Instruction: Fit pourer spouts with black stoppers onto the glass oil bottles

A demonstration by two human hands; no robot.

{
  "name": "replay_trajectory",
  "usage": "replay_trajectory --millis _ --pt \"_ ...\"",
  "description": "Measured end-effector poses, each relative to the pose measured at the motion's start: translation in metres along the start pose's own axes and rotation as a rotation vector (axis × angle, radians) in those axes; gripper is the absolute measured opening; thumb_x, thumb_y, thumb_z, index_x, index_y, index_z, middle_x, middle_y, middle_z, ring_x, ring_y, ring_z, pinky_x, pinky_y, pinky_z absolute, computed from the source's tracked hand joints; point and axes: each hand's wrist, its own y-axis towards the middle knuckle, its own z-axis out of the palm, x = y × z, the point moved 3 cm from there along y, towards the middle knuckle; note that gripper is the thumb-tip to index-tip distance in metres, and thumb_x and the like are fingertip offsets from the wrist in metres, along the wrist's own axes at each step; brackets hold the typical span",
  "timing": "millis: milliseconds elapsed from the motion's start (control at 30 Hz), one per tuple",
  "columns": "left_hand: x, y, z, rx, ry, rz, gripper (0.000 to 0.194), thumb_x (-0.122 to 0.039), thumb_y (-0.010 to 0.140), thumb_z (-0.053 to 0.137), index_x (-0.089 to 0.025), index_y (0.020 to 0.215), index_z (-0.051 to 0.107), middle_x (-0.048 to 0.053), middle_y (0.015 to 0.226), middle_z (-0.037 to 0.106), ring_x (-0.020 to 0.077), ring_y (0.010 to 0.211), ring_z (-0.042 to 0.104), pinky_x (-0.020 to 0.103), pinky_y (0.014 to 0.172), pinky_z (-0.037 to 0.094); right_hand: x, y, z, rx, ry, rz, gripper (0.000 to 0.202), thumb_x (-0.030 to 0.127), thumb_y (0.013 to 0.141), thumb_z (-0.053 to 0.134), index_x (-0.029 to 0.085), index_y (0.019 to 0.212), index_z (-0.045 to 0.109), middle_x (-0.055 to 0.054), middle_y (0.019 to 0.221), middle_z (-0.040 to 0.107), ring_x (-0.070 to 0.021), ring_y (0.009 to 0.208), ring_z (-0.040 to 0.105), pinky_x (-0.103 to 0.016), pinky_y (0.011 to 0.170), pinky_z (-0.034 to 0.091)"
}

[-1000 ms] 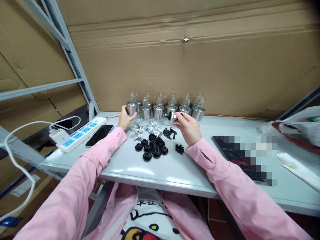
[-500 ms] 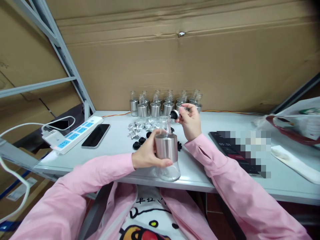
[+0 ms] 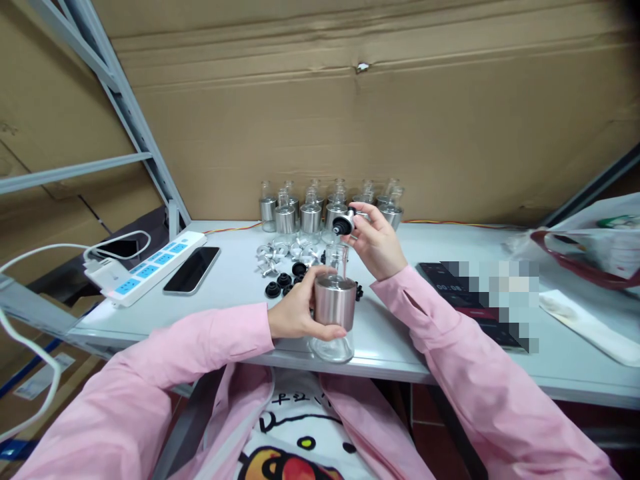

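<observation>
Bottle (image 3: 336, 305), clear glass, metal-sleeved: my left fingers (image 3: 326, 331) wrap it. Stopper (image 3: 343, 225), ridged, black: my right fingers (image 3: 364, 225) pinch it, partly hiding its top.

Bottle band (image 3: 334, 305) silver; stopper (image 3: 343, 225) black and silver; sleeves (image 3: 220, 331) pink.

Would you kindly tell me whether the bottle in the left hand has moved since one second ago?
Yes. Judged against the white power strip, the bottle in the left hand has come rightward and toward the table's near edge.
</observation>
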Motion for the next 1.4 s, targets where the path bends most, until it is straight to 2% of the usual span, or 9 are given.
replay_trajectory --millis 233,467,633,800,933,1067,1267,1400 --pt "-0.003 0.006 0.001 0.049 -0.103 -0.060 0.078 -0.034 0.059 0.078 -0.022 0.118 0.029 0.009 0.106 0.054 0.0189 0.090 0.058 0.032 0.075 0.048 0.011 -0.004 0.006 0.037 -0.079 -0.053 0.041 0.049 0.067 0.067 0.031 0.100 0.050 0.001 0.076 0.050 -0.0153 0.072 0.053 -0.031 0.067 0.048" --pt "-0.003 0.007 0.002 0.062 -0.115 -0.079 0.082 -0.032 0.057 0.081 -0.024 0.120 0.030 0.009 0.111 0.053 0.0208 0.095 0.058 0.033 0.077 0.049 0.012 -0.004 0.006 0.035 -0.124 -0.099 0.034 0.051 0.070 0.064 0.030 0.092 0.052 0.001 0.075 0.050 -0.0155 0.073 0.052 -0.031 0.068 0.045" --pt "-0.003 0.008 0.001 0.073 -0.107 -0.064 0.081 -0.033 0.057 0.080 -0.022 0.120 0.029 0.010 0.111 0.052 0.0213 0.096 0.057 0.035 0.078 0.049 0.014 -0.006 0.009 0.011 -0.087 -0.076 0.037 0.050 0.065 0.069 0.028 0.090 0.053 0.002 0.072 0.049 -0.0140 0.067 0.050 -0.030 0.064 0.044" --pt "-0.004 0.008 0.001 0.075 -0.085 -0.065 0.080 -0.034 0.057 0.079 -0.022 0.119 0.029 0.010 0.111 0.052 0.0219 0.098 0.056 0.037 0.082 0.048 0.014 -0.008 0.013 0.011 -0.104 -0.095 0.036 0.050 0.066 0.069 0.028 0.090 0.055 0.002 0.069 0.049 -0.0131 0.064 0.049 -0.029 0.063 0.044" --pt "-0.004 0.007 0.002 0.090 -0.086 -0.070 0.082 -0.033 0.057 0.079 -0.022 0.120 0.028 0.010 0.111 0.051 0.0210 0.097 0.055 0.036 0.081 0.048 0.012 -0.009 0.010 0.050 -0.110 -0.109 0.032 0.046 0.069 0.069 0.028 0.095 0.060 0.002 0.070 0.051 -0.0136 0.065 0.050 -0.029 0.063 0.045" --pt "-0.003 0.007 0.001 0.103 -0.081 -0.063 0.082 -0.034 0.059 0.079 -0.023 0.121 0.026 0.010 0.113 0.051 0.0209 0.097 0.055 0.035 0.081 0.048 0.012 -0.009 0.009 0.085 -0.140 -0.157 0.036 0.043 0.074 0.066 0.031 0.108 0.060 0.002 0.071 0.053 -0.0139 0.066 0.052 -0.030 0.064 0.045" --pt "-0.004 0.006 0.002 0.115 -0.066 -0.063 0.082 -0.036 0.062 0.077 -0.022 0.122 0.024 0.009 0.109 0.051 0.0199 0.093 0.055 0.036 0.081 0.046 0.014 -0.010 0.014 0.128 -0.112 -0.165 0.034 0.042 0.077 0.062 0.033 0.110 0.060 0.002 0.077 0.057 -0.0134 0.070 0.056 -0.030 0.065 0.049" --pt "-0.006 0.007 0.002 0.120 -0.079 -0.053 0.080 -0.034 0.063 0.076 -0.021 0.121 0.023 0.009 0.108 0.050 0.0198 0.093 0.055 0.036 0.082 0.045 0.018 -0.012 0.016 0.147 -0.100 -0.187 0.043 0.040 0.075 0.065 0.036 0.116 0.054 0.001 0.095 0.063 -0.0162 0.085 0.061 -0.034 0.076 0.051"
